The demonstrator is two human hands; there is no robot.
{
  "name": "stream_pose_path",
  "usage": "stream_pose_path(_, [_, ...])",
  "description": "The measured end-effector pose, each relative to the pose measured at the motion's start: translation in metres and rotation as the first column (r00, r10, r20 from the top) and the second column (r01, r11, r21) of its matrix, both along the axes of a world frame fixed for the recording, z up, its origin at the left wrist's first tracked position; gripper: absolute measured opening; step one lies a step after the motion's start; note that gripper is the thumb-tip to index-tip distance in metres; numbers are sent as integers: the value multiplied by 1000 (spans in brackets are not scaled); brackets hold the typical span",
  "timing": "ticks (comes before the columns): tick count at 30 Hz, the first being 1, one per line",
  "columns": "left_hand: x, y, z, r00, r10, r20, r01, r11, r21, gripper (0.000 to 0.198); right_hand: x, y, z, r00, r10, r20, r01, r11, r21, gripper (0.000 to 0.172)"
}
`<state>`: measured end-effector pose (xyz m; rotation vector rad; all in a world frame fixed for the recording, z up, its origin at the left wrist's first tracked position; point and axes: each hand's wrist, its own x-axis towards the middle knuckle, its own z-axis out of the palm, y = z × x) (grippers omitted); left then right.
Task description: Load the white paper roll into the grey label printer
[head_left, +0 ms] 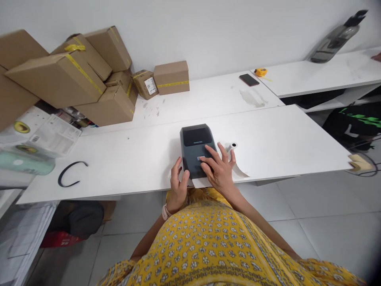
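Note:
A dark grey label printer (193, 154) with a glossy black panel lies on the white table near its front edge. My right hand (220, 171) rests over its right side with fingers spread, one fingertip on the small light button (201, 158). Beside the printer's left edge is my left hand (178, 184), thumb and fingers apart, with nothing in it. A strip of white paper (201, 182) shows at the printer's front end. A small white paper roll (233, 146) sits just beyond my right hand, partly hidden by it.
Cardboard boxes (116, 105) are stacked at the back left. A black headband (61, 176) and a green bottle (29, 163) lie on the left. Towards the back right are a phone (249, 80), a yellow tape measure (260, 72) and a clear bottle (335, 43). A hand (377, 57) shows at the right edge.

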<state>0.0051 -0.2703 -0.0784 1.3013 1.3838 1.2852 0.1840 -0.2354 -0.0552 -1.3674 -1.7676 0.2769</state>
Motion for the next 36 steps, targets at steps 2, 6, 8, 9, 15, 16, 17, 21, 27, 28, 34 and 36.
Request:
stream_pose_path(2, [2, -1, -4, 999, 1, 37, -1, 1000, -11, 66, 6, -3, -6, 996, 62, -65, -63, 998, -22, 26])
stream_pose_path(6, [4, -5, -5, 998, -6, 56, 7, 1000, -27, 66, 21, -16, -19, 916, 91, -391, -152, 980, -129, 54])
stream_pose_path(8, [4, -8, -2, 999, -18, 27, 18, 1000, -22, 65, 24, -20, -26, 872, 47, -488, -161, 968, -194, 58])
stream_pose_path(9, [3, -9, 0, 1000, -20, 5, 20, 1000, -13, 65, 24, -22, -28, 864, 38, -502, -166, 963, -212, 59])
stream_pose_path(15, [6, -11, 2, 996, -14, -84, 18, 999, 48, 66, 19, -21, -31, 871, 69, -487, -195, 957, -214, 64])
stream_pose_path(16, [6, -11, 1, 997, -8, -79, 13, 998, 57, 65, 19, -20, -31, 872, 75, -483, -201, 956, -214, 65])
stream_pose_path(17, [7, -11, 0, 997, -2, -74, 7, 998, 68, 64, 20, -20, -29, 874, 80, -479, -205, 955, -213, 66])
stream_pose_path(21, [6, -4, 5, 1000, 19, -17, -16, 989, 149, 61, 25, -15, -17, 885, 100, -455, -197, 965, -170, 68])
stream_pose_path(27, [-5, 58, 47, 996, 40, 84, -68, 934, 352, 69, 25, 49, 43, 947, 169, -273, -159, 986, 58, 75])
stream_pose_path(28, [-8, 74, 52, 993, 51, 102, -85, 930, 359, 70, 22, 66, 56, 949, 173, -264, -150, 983, 103, 77])
stream_pose_path(34, [-17, 132, 27, 997, 66, 37, -69, 992, 106, 63, 5, 175, 106, 974, 139, -180, -101, 973, 206, 86])
stream_pose_path(36, [-16, 132, 8, 1000, 21, 12, -22, 1000, 14, 67, 3, 208, 111, 981, 106, -165, -82, 986, 144, 86])
